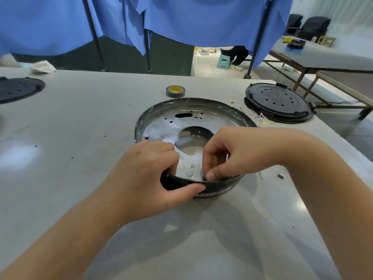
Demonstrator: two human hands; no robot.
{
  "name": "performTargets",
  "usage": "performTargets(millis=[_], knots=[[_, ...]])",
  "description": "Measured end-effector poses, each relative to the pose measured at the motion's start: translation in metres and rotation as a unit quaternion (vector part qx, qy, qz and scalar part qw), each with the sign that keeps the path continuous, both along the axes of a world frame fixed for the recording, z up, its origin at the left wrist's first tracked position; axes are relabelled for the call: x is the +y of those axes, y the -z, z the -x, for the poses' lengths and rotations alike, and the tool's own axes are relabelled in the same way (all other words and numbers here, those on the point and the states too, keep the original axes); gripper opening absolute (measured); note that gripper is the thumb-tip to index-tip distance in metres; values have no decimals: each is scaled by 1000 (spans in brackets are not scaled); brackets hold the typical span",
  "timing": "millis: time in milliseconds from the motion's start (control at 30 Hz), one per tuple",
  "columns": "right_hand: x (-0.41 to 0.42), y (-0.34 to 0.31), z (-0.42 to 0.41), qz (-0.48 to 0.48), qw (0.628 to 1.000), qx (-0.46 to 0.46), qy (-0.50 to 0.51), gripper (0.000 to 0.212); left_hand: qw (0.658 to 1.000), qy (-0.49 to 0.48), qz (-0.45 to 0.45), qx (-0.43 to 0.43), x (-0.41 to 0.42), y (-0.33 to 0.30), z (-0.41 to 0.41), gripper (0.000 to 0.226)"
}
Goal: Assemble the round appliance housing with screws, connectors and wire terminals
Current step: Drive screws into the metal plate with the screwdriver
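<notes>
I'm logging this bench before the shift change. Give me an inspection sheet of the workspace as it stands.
Surface: grey table, dark specks scattered over it.
Job's things: round metal housing lying open side up; two stacked black round covers far right; another black cover far left.
Clutter: tape roll behind the housing; small metal piece at right; white rag far left.
Grips: left hand clamps the housing's near rim; right hand pinches at the rim's inside, what it holds is hidden.
Cables: thin wires with yellow terminals between housing and covers.
Surroundings: blue curtains; seated person on a stool; second table.
</notes>
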State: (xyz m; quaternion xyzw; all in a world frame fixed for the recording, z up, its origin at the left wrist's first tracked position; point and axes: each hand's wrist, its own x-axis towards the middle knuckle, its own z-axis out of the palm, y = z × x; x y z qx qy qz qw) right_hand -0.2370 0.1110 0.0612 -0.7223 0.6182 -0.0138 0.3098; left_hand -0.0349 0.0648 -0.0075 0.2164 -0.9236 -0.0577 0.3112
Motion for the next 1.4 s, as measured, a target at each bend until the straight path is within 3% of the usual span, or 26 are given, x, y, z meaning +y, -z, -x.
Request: performTargets(millis=[433, 600, 733, 900, 1033, 1133, 1233, 1400], knots=[[1, 2, -3, 21, 997, 74, 13, 35, 1000, 0, -15, -17, 3, -7, -1, 57], [4, -5, 6, 24, 996, 82, 25, 34, 989, -22, -142, -21, 3, -17, 2, 49], [4, -10, 21, 27, 995, 57, 78, 27, 964, -46, -242, -100, 0, -31, 7, 30], [3, -12, 37, 53, 991, 56, 108, 23, 912, -2, -326, -248, -20, -55, 33, 15], [5, -8, 64, 180, 959, 38, 214, 27, 875, 31, -360, -322, -28, -64, 53, 15], [10, 9, 90, 213, 922, 79, 312, 36, 868, 33, -357, -345, -31, -64, 61, 14], [13, 29, 111, 193, 889, 122, 397, 41, 864, 26, -348, -362, -31, -65, 64, 13], [14, 45, 122, 117, 865, 170, 458, 45, 863, 9, -343, -370, -32, -64, 65, 17]])
